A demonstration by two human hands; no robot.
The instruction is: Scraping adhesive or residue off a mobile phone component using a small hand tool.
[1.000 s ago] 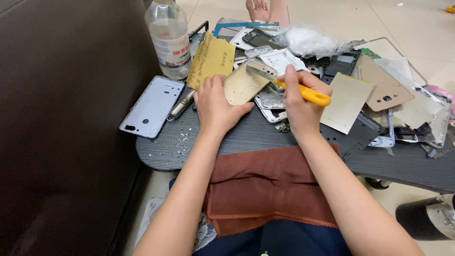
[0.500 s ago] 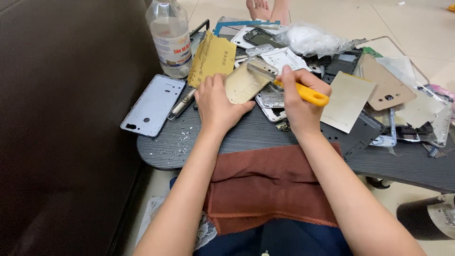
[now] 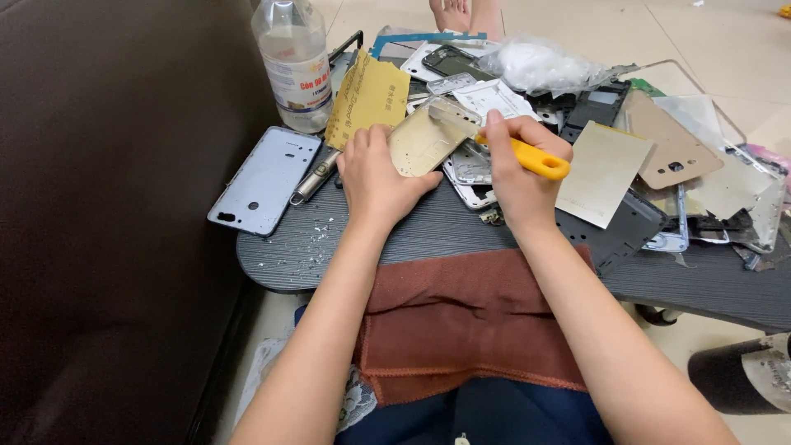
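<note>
From the head camera, the left hand [image 3: 377, 177] grips a gold-coloured phone back cover [image 3: 422, 142], thumb on its lower right edge and fingers curled round its left side, holding it tilted just above the dark grey table [image 3: 461, 227]. The right hand [image 3: 521, 169] is clenched around the yellow handle of a scraper [image 3: 527, 155], whose metal blade lies across the top edge of the gold cover, touching it. The two hands sit close together, the cover between them.

Directly left of the left hand lies a metal cylinder-shaped tool [image 3: 313, 177], and further left a pale blue phone back cover [image 3: 265, 180] rests flat, overhanging the table's edge. Beyond the left hand, a sheet of yellow sandpaper [image 3: 368, 97] leans against a clear plastic bottle [image 3: 294, 62] with a label. Small white flakes are scattered on the table below the blue cover.

Under and just beyond the right hand lie silver phone frames [image 3: 471, 169]. To the right of the right hand lie a tan flat panel [image 3: 601, 171], a brown back cover [image 3: 671, 152] with a camera hole and a dark plastic frame [image 3: 622, 235]. Farther beyond sits a crumpled clear plastic bag [image 3: 535, 66].

Near the wrists, a rust-brown cloth [image 3: 461, 321] hangs over the table's near edge onto the person's lap.
</note>
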